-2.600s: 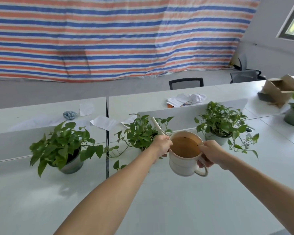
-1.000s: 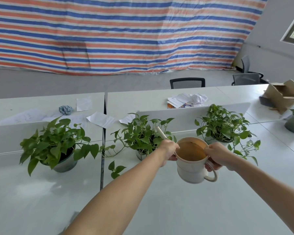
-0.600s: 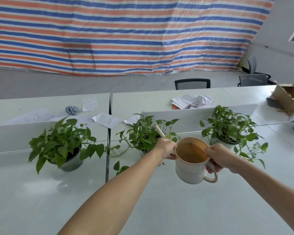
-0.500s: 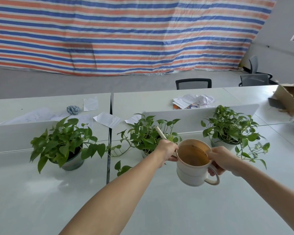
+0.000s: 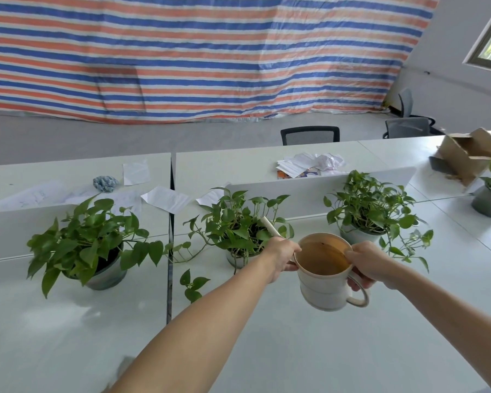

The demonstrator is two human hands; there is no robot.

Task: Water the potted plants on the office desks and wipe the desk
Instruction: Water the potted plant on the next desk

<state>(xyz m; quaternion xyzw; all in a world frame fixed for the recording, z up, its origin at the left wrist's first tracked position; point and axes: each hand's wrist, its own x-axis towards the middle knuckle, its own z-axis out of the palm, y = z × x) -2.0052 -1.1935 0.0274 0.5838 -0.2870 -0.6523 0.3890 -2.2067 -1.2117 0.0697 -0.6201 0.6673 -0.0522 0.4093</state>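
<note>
The middle potted plant [image 5: 238, 228] stands at 10 o'clock from the left hand [image 5: 281, 251], which grips the watering cup [image 5: 323, 282] at its spout base. The right hand [image 5: 363, 262] curls round the handle at 4 o'clock. The cup looks rigid, smooth and probably heavy with water, so it is better to support both sides.

Open-plan office, white partitioned desks [image 5: 309, 350], mesh chair [image 5: 309, 135], scattered papers [image 5: 309, 164]

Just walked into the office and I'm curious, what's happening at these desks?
A person holds a beige mug-shaped watering can over the white desk with both hands: the right hand at its loop handle, the left hand at the base of its thin spout. The spout points into the middle leafy green potted plant.
</note>
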